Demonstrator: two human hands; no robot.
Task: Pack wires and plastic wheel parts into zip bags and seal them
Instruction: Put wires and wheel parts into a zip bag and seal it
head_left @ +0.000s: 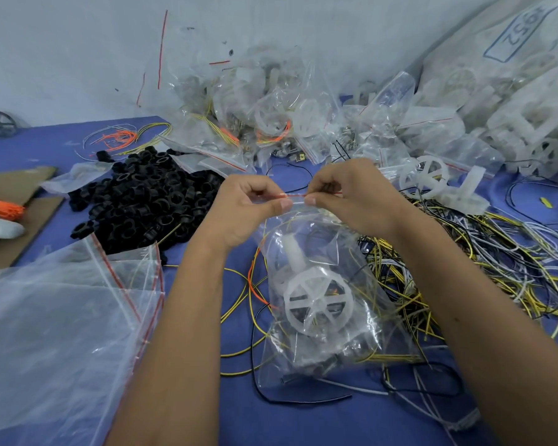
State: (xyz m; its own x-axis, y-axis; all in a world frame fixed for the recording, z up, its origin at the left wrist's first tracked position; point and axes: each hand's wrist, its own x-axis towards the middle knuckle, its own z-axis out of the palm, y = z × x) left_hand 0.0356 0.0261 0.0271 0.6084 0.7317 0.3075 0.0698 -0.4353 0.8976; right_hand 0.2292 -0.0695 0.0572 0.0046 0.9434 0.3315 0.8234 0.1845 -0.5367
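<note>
A clear zip bag point(322, 239) hangs in front of me over the blue table point(303, 420). Inside it sit a white spoked plastic wheel point(318, 302), a white shaft part and some thin wires. My left hand point(248, 210) pinches the bag's red-lined zip strip at its left end. My right hand point(345, 197) pinches the same strip at its right end. Both thumbs press on the strip, almost touching. Loose yellow, black and white wires point(496, 268) lie tangled to the right. A loose white wheel point(427, 175) stands behind my right hand.
A stack of empty zip bags point(62, 310) lies at the lower left. Black plastic rings point(142, 197) are heaped to the left. Several filled bags point(271, 117) are piled against the wall. Big sacks of white parts point(512, 91) lean at the right. Cardboard point(20, 214) and orange wires lie far left.
</note>
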